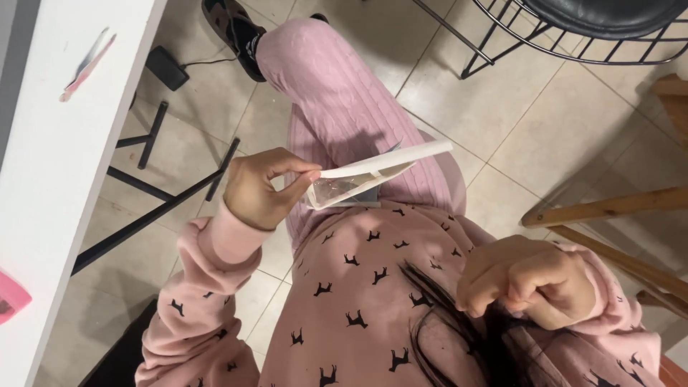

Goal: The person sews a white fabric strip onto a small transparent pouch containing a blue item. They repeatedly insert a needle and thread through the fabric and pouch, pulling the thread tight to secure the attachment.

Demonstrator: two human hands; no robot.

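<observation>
White table (57,179) beside packet (373,175) (left)

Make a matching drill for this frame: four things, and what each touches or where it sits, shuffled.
Things:
1. left hand
2. right hand
3. tweezers
4. wire chair

Places:
A. on the white table
B. pinching a clear packet with a white edge
C. on the tiled floor, upper right
D. at a strand of dark hair

Pairs: 1-B, 2-D, 3-A, 4-C
</observation>
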